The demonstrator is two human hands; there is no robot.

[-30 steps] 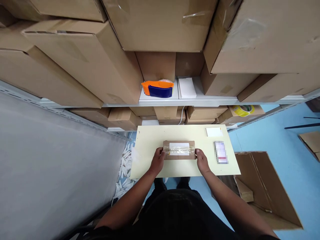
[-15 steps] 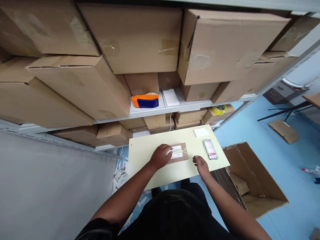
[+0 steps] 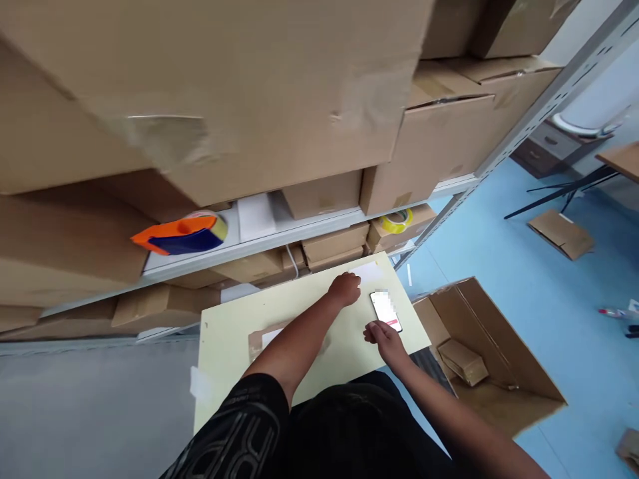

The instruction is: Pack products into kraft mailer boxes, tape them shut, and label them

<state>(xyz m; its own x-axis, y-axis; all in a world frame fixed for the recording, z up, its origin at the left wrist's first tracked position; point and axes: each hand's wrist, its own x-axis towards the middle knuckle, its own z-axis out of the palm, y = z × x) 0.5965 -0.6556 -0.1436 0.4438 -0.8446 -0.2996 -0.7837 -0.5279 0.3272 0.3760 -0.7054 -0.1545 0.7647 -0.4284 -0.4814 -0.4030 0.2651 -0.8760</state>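
My left hand (image 3: 345,289) reaches across the pale table (image 3: 224,332), its fingers curled closed at the left edge of a white paper slip (image 3: 368,272). Whether the slip is pinched in those fingers is hidden. Below it, my right hand (image 3: 385,339) is loosely closed beside a phone (image 3: 386,311) with a lit screen; nothing shows in its fingers. A small flat cardboard parcel (image 3: 256,342) with a white label lies on the table, partly covered by my left forearm.
Cardboard boxes (image 3: 249,86) fill the shelves ahead. An orange and blue tape dispenser (image 3: 182,235) and a white stack (image 3: 255,217) sit on the shelf, with a yellow tape roll (image 3: 397,221) lower down. A large open carton (image 3: 519,399), holding a small box (image 3: 463,362), stands right of the table.
My left hand has left the parcel and moved forward and right to the white slip. My right hand is now closer to the phone. The view has shifted right and nearer the shelf.
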